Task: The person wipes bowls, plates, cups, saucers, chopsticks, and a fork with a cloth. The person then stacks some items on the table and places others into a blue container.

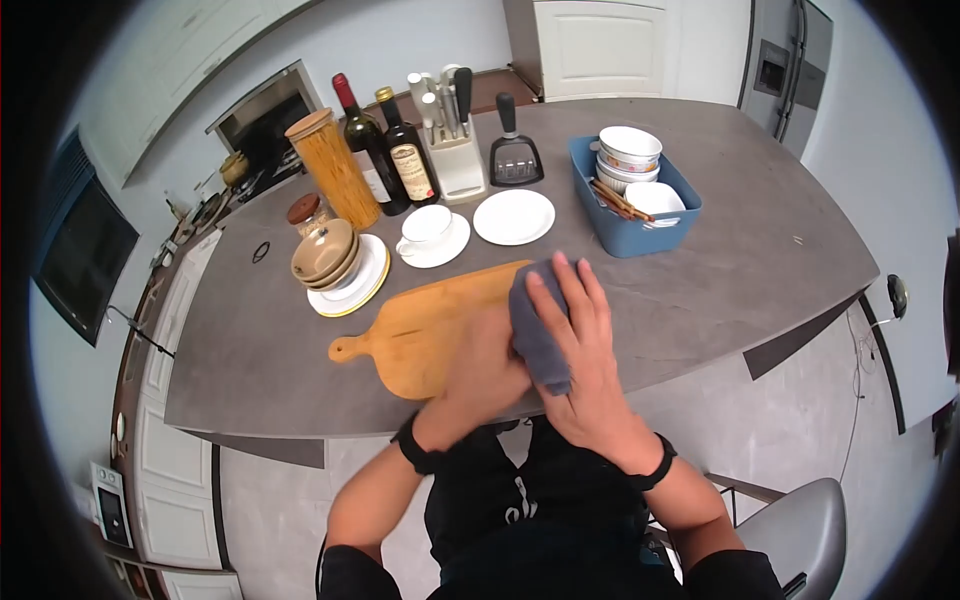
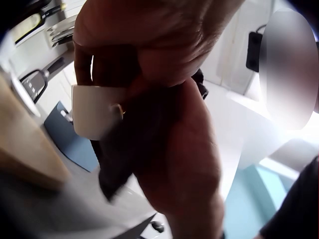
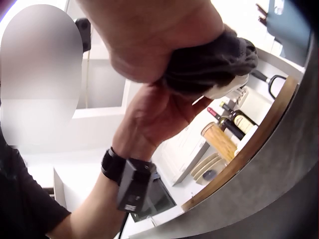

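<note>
My left hand (image 1: 487,362), slightly blurred, holds a white cup (image 2: 92,112) whose small handle shows in the left wrist view. In the head view the cup is hidden behind the hands and a dark grey cloth (image 1: 540,325). The right hand (image 1: 588,375) grips this cloth against the cup, its fingers laid long over the fabric. A white edge of the cup also peeks out under the cloth in the right wrist view. Both hands are close together over the right part of a wooden cutting board (image 1: 415,340), near the counter's front edge.
Behind the board stand a cup on a saucer (image 1: 435,250), a white plate (image 1: 513,218) and brown bowls (image 1: 325,252) on plates. Farther back are a pasta jar (image 1: 340,175), two bottles (image 1: 408,160) and a knife block (image 1: 458,165). A blue bin (image 1: 640,238) holds white bowls.
</note>
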A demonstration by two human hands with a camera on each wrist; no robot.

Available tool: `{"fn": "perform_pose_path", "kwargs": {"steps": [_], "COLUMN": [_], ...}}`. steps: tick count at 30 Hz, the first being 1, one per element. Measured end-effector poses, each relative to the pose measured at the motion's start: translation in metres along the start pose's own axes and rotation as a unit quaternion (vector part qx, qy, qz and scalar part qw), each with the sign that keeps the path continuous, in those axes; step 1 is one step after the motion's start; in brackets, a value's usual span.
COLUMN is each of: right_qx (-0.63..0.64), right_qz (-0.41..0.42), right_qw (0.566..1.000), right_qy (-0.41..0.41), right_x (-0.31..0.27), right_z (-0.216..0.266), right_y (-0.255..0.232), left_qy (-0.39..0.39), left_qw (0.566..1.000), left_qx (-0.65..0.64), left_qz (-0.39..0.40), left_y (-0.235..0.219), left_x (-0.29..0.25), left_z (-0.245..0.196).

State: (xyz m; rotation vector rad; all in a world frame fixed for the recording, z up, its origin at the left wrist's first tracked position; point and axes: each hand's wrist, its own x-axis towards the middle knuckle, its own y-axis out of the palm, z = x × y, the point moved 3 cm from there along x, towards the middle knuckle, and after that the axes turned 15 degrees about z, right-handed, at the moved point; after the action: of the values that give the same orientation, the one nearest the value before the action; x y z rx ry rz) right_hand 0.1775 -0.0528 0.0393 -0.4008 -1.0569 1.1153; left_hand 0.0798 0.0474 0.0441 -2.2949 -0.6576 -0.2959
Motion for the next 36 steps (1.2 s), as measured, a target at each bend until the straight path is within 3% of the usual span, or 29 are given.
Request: {"fn": "perform_pose_path", "kwargs": {"steps": [2,3,4,5,6,7,8,9,10,12,13,14,16,22,24,25,26,28,32,34,36], "right_qx": [-0.043,-0.039,0.156,0.343,0.345,0.509,0.654,0.691,0.69,0.815,0.844,0.844,0.829,0.793,0.652,0.631,0.632,0.528,0.502,0.54,0.502], "right_qz": [-0.015,-0.013,0.048,0.107,0.111,0.1,0.087,0.102,0.104,0.103,0.11,0.11,0.024,0.051,0.077,0.039,0.04,-0.026,-0.014,-0.014,-0.076], "right_qw": [0.999,0.999,0.986,0.931,0.93,0.849,0.737,0.696,0.698,0.527,0.494,0.494,0.525,0.586,0.724,0.751,0.751,0.837,0.855,0.827,0.85], "right_qy": [-0.013,-0.02,0.02,0.063,0.061,0.104,0.143,0.164,0.162,0.218,0.174,0.174,0.19,0.157,0.212,0.188,0.187,0.14,0.132,0.152,0.139], "right_x": [0.009,0.014,0.017,0.019,0.022,0.025,0.025,0.025,0.024,0.015,0.009,0.005,0.001,-0.016,-0.021,-0.019,-0.019,-0.018,-0.021,-0.019,-0.018], "right_z": [0.011,0.008,-0.003,-0.01,-0.01,-0.012,-0.014,-0.016,-0.018,-0.023,-0.023,-0.017,-0.005,0.016,0.014,0.016,0.018,0.02,0.011,0.006,-0.014], "right_y": [-0.006,-0.006,-0.004,0.002,0.004,0.007,0.012,0.017,0.021,0.037,0.044,0.05,0.062,0.075,0.082,0.08,0.081,0.075,0.065,0.055,0.045], "left_qy": [-0.099,-0.103,-0.083,-0.063,-0.065,-0.049,-0.031,-0.029,-0.04,-0.051,0.018,0.087,0.09,0.063,0.059,0.047,0.033,0.026,-0.019,-0.019,-0.021], "left_qw": [0.993,0.993,0.992,0.988,0.988,0.986,0.981,0.982,0.974,0.963,0.988,0.995,0.995,0.986,0.983,0.982,0.982,0.982,0.982,0.982,0.981], "left_qx": [-0.023,-0.02,-0.068,-0.116,-0.115,-0.15,-0.184,-0.183,-0.223,-0.265,-0.15,-0.032,0.012,0.122,0.151,0.147,0.143,0.138,0.133,0.138,0.146], "left_qz": [0.061,0.054,0.066,0.078,0.075,0.06,0.044,0.041,0.022,0.002,-0.012,-0.026,-0.052,-0.092,-0.089,-0.105,-0.121,-0.123,-0.134,-0.129,-0.125], "left_y": [-0.007,-0.011,-0.013,-0.012,-0.013,-0.014,-0.015,-0.015,-0.015,-0.016,-0.019,-0.021,-0.02,-0.022,-0.02,-0.018,-0.018,-0.018,-0.022,-0.03,-0.042], "left_x": [-0.023,-0.029,-0.036,-0.042,-0.048,-0.053,-0.058,-0.061,-0.065,-0.069,-0.07,-0.071,-0.069,-0.076,-0.078,-0.079,-0.08,-0.081,-0.079,-0.074,-0.066], "left_z": [-0.008,-0.01,-0.013,-0.015,-0.014,-0.014,-0.014,-0.015,-0.013,-0.006,-0.002,-0.001,0.005,0.017,0.015,0.01,0.007,0.001,-0.003,0.001,0.009]}}
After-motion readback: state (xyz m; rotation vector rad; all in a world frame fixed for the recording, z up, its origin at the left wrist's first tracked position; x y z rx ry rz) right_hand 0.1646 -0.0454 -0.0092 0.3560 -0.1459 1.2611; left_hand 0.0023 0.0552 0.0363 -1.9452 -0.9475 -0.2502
